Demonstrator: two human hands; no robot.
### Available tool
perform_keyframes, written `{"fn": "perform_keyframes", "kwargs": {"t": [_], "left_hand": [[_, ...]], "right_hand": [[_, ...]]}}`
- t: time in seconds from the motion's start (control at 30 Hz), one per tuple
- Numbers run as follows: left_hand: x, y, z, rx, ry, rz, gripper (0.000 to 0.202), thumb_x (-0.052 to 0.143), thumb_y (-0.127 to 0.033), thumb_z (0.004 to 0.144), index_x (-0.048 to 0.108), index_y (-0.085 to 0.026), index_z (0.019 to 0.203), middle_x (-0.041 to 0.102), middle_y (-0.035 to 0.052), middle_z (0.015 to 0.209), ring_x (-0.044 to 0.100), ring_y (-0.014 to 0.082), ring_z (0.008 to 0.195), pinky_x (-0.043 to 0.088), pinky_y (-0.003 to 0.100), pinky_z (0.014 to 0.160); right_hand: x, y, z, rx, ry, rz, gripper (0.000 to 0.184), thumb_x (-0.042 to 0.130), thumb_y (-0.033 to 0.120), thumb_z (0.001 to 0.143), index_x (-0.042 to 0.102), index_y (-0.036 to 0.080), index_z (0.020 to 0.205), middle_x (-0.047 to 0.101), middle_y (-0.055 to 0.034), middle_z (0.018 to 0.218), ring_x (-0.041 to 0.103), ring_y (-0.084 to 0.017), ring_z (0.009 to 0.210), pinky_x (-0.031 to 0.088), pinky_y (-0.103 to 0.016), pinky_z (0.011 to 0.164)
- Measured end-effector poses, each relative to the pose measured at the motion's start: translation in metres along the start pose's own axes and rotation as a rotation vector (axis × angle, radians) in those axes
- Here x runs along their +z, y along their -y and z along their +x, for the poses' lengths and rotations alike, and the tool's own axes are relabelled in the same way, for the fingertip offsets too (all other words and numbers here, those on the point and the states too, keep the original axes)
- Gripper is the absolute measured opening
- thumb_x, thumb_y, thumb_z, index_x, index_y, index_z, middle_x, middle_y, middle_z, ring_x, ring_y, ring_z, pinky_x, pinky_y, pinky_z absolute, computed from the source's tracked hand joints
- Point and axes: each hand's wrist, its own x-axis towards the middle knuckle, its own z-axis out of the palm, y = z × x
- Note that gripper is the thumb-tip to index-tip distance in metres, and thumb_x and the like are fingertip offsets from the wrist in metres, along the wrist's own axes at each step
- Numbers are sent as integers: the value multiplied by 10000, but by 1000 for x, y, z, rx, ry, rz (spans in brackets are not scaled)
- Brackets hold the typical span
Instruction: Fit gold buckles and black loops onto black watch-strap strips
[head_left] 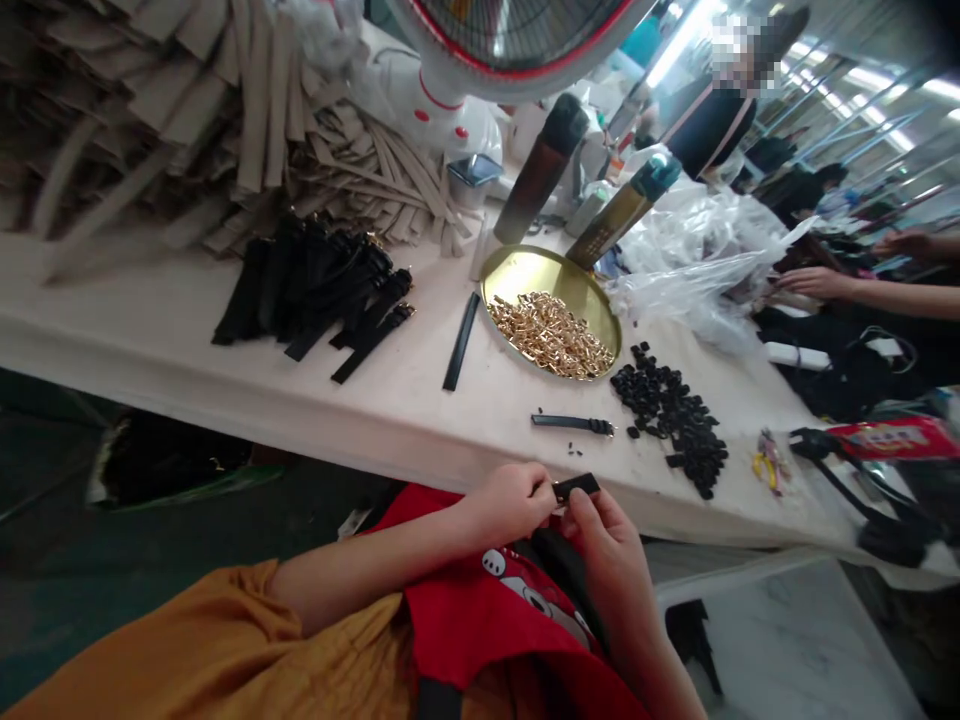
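In front of the table edge, my left hand (517,500) and my right hand (606,535) hold a short black strap (577,488) between them. The left fingers are closed at its left end, where a small glint of gold shows; the fingers hide the rest of that end. My right thumb and fingers pinch the strap farther along. Just beyond the hands lies a black strap with a buckle (571,424), with tiny dark bits beside it. A plain black strap (460,342) lies farther left. A round gold tray (517,268) holds a heap of small gold buckles (551,335).
Black loops (671,415) are piled right of the tray, near yellow-handled pliers (766,468). Buckled black straps (322,280) lie left, before stacked beige strips (247,110). A fan (517,40), two bottles and plastic bags (697,250) stand behind. Another person's hand (817,283) is at right.
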Motion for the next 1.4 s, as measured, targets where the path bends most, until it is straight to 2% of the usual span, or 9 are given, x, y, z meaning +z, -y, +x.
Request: {"fn": "perform_keyframes", "kwargs": {"t": [0.17, 0.33, 0.5, 0.7, 0.93, 1.03, 1.17, 1.3, 1.4], "left_hand": [[-2, -4, 8, 65, 2, 132, 215, 372, -235, 776, 551, -144, 699, 598, 29, 668, 500, 119, 581, 326, 209, 503], [-2, -4, 13, 112, 172, 21, 216, 384, -248, 788, 576, -153, 773, 618, 12, 725, 511, 110, 630, 357, 196, 555], [-1, -4, 17, 64, 237, -99, 220, 391, -282, 799, 556, -150, 740, 570, -14, 654, 464, 80, 533, 343, 183, 499], [2, 1, 20, -65, 117, -248, 244, 411, -355, 798, 518, -143, 740, 526, -33, 594, 408, 61, 458, 326, 176, 449], [1, -3, 27, -262, 101, -213, 159, 372, -267, 741, 466, -158, 673, 513, -29, 544, 409, 63, 383, 318, 175, 379], [8, -6, 32, -299, 72, -180, 158, 370, -262, 729, 480, -157, 688, 527, -22, 557, 454, 72, 405, 351, 177, 396], [17, -8, 36, -310, -6, -51, 180, 362, -258, 731, 500, -158, 672, 551, -6, 576, 471, 88, 434, 358, 191, 423], [26, -10, 39, -245, -61, 205, 225, 371, -251, 739, 546, -148, 642, 572, 15, 594, 482, 113, 524, 343, 206, 478], [33, -14, 42, -210, -81, 340, 256, 366, -244, 753, 591, -143, 685, 603, 28, 634, 493, 133, 570, 337, 222, 511]], "right_hand": [[1, 1, 0, 103, -36, 74, 263, 680, 408, 674, 594, 191, 795, 551, 44, 567, 475, -100, 500, 390, -217, 483], [-13, -7, 10, 255, -56, 428, 238, 732, 339, 627, 575, 201, 740, 580, 39, 606, 504, -95, 500, 428, -223, 495], [-20, -3, 15, 194, -105, 447, 231, 731, 325, 632, 565, 210, 742, 569, 44, 612, 478, -84, 470, 402, -209, 451], [-10, -5, 24, 105, 16, 161, 240, 666, 406, 693, 548, 197, 704, 482, 62, 528, 425, -89, 483, 339, -214, 463], [-11, -11, 43, 60, 124, 119, 332, 608, 459, 735, 494, 183, 592, 457, 53, 511, 388, -81, 480, 317, -211, 482], [-15, -14, 47, 92, 134, 231, 320, 615, 462, 724, 494, 191, 605, 442, 52, 505, 376, -90, 467, 321, -221, 471], [-23, -17, 47, 81, 152, 226, 311, 595, 463, 737, 495, 199, 608, 436, 52, 499, 377, -94, 464, 323, -219, 461], [-32, -18, 43, -61, 146, 46, 270, 635, 458, 694, 575, 195, 678, 554, 13, 570, 479, -132, 528, 374, -239, 499], [-39, -21, 42, -79, 134, 28, 270, 647, 451, 680, 599, 196, 755, 605, -9, 622, 535, -167, 587, 410, -263, 540]]}}
